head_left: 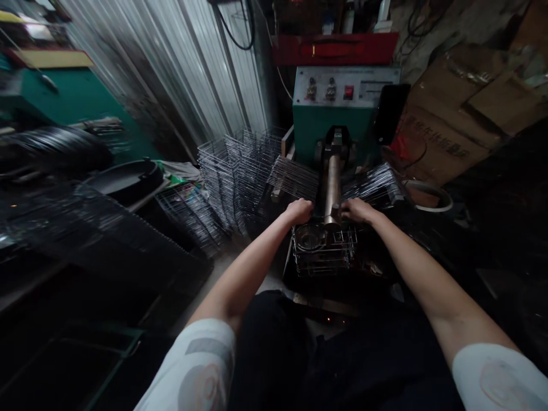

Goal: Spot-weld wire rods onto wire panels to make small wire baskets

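A green machine (307, 128) stands in front of me, with a thick metal cylinder (333, 188) pointing from it toward me. To the left of the cylinder, my left hand (300, 211) is closed, just below a bundle of thin wire pieces (295, 176). My right hand (357, 210) is closed on the other side, close to the cylinder's end and below more shiny wires (370, 185). What the fingers hold is too dark and small to make out. Beneath both hands lie stacked wire frames (325, 260), with a round piece (309, 237) on their left part.
Tall stacks of wire grids (235, 177) stand to the left against a corrugated metal wall (171, 63). A black round pan (124, 178) sits farther left. Cardboard boxes (445, 137) and a round container (428, 197) are at right. A dark phone-like slab (391, 114) is on the machine.
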{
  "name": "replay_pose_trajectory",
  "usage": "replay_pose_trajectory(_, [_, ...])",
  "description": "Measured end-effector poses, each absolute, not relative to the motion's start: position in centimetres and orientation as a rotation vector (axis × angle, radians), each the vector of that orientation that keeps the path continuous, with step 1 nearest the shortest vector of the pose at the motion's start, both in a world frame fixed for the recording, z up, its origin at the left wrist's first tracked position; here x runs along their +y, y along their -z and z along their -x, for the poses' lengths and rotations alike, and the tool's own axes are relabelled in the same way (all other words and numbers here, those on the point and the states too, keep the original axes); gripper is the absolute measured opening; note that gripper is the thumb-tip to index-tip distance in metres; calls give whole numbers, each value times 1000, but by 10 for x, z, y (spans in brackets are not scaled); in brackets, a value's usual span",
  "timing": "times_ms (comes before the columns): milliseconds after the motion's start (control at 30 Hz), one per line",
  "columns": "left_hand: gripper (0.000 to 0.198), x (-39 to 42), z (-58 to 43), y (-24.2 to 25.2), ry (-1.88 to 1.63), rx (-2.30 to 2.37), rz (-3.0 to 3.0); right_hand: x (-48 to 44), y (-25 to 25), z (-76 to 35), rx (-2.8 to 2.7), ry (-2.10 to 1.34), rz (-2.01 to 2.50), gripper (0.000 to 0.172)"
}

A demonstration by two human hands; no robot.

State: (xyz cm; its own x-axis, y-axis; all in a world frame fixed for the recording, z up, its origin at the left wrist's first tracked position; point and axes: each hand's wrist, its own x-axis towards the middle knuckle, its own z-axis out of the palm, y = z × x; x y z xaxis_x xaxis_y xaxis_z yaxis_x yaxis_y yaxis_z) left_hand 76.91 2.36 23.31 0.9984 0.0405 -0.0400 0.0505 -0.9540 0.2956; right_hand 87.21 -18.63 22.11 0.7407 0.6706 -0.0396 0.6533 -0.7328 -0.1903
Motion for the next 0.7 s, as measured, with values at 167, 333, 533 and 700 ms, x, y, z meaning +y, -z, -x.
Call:
replay_pose_trajectory(167, [54,23,-751,-242,-101,-4,-2727,-190,-218,-887,-873,-126,2846,30])
replay_pose_trajectory(333, [24,13,-652,-198,-355,307,-1978,-231,-220,-895,-864,-219,2794,21])
replay_pose_trajectory(533, [58,-60,-612,-106,-50,587,-1301,-261,-216,-880,-780,-240,2764,21])
replay_pose_trajectory(700, [57,-86,-669,-121,-124,788,-751,-260,-215,-860,-727,-185,2734,25])
